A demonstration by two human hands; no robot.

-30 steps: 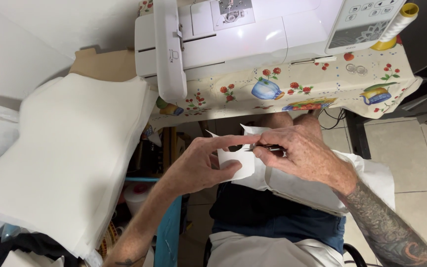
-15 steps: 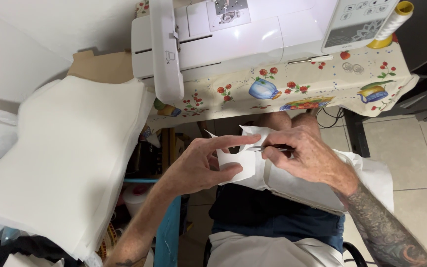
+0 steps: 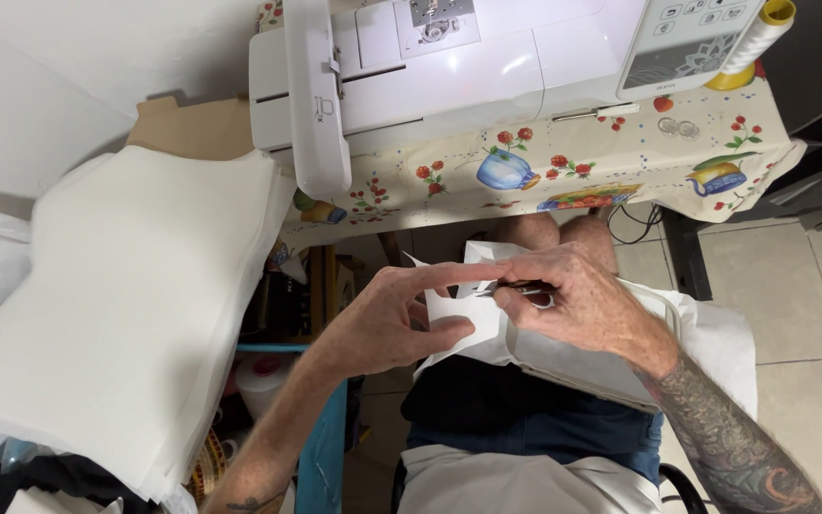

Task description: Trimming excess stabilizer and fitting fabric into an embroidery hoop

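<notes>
Machine: big white sewing machine [image 3: 449, 67] fills the table [image 3: 620, 157] with the fruit-print cloth, right up to its front edge.
Stack: white fabric pile [image 3: 116, 305] crowds the left side.
Hands: working in the open gap over the lap.
Left hand [image 3: 382, 324]: pinching the white fabric piece [image 3: 463, 314].
Right hand [image 3: 582, 305]: closed on small scissors [image 3: 525, 288] at its top edge.

I see a white plastic sewing machine [image 3: 487, 76] on a cream tablecloth [image 3: 620, 167] with a pattern of red flowers, blue cups and yellow pots. The thread spool [image 3: 758, 43] is cream with a yellow top. The folded fabric piece [image 3: 463, 309] is white, and the big fabric stack [image 3: 135, 305] too. My right forearm has dark tattoos [image 3: 734, 447]. The shorts [image 3: 525, 419] are dark blue.
</notes>
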